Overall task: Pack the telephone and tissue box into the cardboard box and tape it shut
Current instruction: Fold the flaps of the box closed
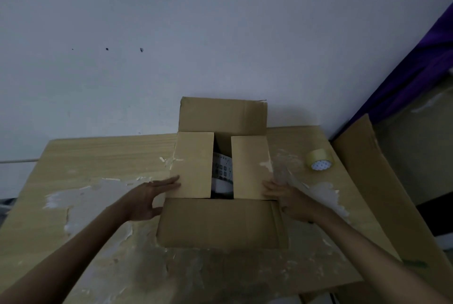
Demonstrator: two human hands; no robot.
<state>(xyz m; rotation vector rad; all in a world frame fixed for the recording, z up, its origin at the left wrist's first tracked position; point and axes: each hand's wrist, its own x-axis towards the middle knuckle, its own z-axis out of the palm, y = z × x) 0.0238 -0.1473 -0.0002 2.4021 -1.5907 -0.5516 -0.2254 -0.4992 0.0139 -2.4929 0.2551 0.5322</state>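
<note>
Cardboard box [220,222] between left hand [152,199], right hand [286,199]; both flat against side flaps [193,164]; telephone [223,169] inside.

Left hand [149,202], right hand [286,199]: fingers straight, arms outstretched

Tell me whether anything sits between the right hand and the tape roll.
Nothing visible does. The right hand touches the near end of the box's right flap; the tape roll lies on the table farther right and back, only scuffed tabletop between them.
</note>
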